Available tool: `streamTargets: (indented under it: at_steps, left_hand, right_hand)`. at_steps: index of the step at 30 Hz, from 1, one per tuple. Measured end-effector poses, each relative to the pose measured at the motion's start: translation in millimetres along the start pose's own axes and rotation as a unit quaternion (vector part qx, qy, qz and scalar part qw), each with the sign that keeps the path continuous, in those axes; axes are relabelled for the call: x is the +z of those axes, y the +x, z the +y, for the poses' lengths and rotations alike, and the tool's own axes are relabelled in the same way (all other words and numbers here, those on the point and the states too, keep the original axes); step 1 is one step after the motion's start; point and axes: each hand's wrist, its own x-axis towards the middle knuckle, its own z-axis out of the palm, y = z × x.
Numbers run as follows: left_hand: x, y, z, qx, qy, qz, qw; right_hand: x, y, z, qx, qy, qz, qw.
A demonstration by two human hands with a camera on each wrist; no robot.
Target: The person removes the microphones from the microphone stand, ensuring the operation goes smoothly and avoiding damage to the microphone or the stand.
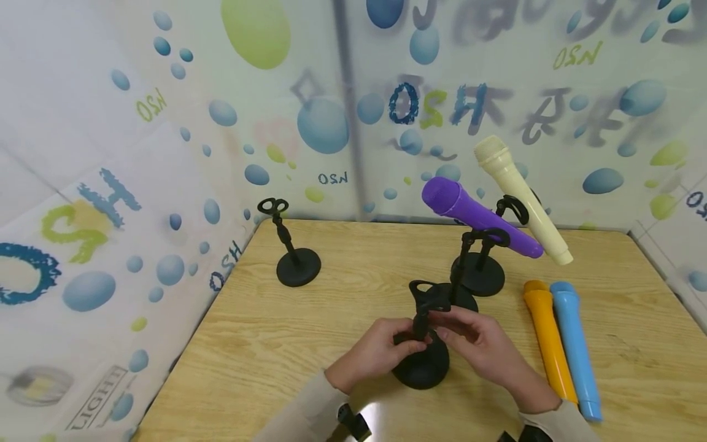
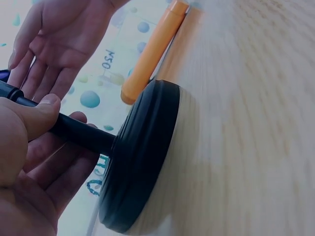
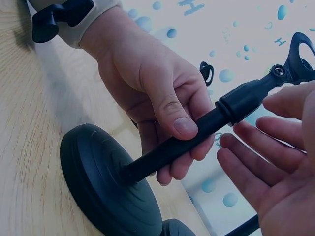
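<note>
A black desktop microphone stand (image 1: 424, 371) with a round base stands on the table in front of me. My left hand (image 1: 378, 347) grips its pole (image 3: 172, 152), thumb on one side and fingers on the other. My right hand (image 1: 486, 350) is beside the upper part of the stand, fingers extended near the collar (image 3: 241, 102) and thumb close to the clip joint. The holder clip (image 1: 428, 294) at the top holds nothing. In the left wrist view, the right palm (image 2: 69, 42) shows uncurled beyond the pole.
Behind, a purple microphone (image 1: 475, 212) and a cream microphone (image 1: 519, 190) sit tilted in two more black stands. An orange microphone (image 1: 549, 344) and a blue one (image 1: 577, 356) lie side by side at the right. Another stand (image 1: 298, 267) with a bare clip is at back left.
</note>
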Motion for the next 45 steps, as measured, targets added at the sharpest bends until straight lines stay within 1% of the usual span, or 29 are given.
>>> streamTargets:
  at_steps: [3, 8, 12, 18, 24, 34, 37, 42, 45]
  left_hand:
    - [-3.4, -1.4, -1.7, -0.004, 0.002, 0.011, 0.9999]
    - [-10.6, -2.6, -5.2, -0.012, 0.007, 0.031, 0.9994]
    - [-16.7, -2.7, -9.9, -0.016, 0.015, 0.051, 0.9985]
    - [-27.5, -3.8, -13.8, -0.026, 0.014, 0.084, 0.9960]
    - [-37.8, -5.4, -19.9, -0.031, 0.020, 0.118, 0.9923]
    - [-58.0, -3.9, -31.3, -0.053, 0.035, 0.154, 0.9861]
    - [-63.5, -2.9, -34.7, -0.060, 0.039, 0.164, 0.9838]
    - [-72.2, -0.2, -40.5, -0.075, 0.040, 0.187, 0.9787]
    - [-77.1, 2.1, -44.3, -0.086, 0.032, 0.205, 0.9745]
  right_hand:
    - [1.3, 2.7, 0.5, 0.002, -0.008, 0.002, 1.000]
    - [4.3, 7.8, 0.6, 0.003, -0.001, 0.007, 1.000]
    - [7.8, 12.0, 1.4, 0.010, 0.010, 0.008, 1.000]
    - [14.3, 19.4, 2.2, 0.012, 0.013, 0.010, 1.000]
    - [21.0, 25.7, 3.3, 0.012, 0.016, 0.005, 1.000]
    - [33.4, 35.7, 10.0, 0.002, 0.007, -0.014, 1.000]
    - [36.7, 37.4, 11.6, 0.007, 0.004, -0.015, 1.000]
    - [40.7, 38.8, 12.4, 0.007, 0.005, -0.019, 1.000]
    - [43.1, 40.1, 12.4, 0.002, 0.007, -0.020, 1.000]
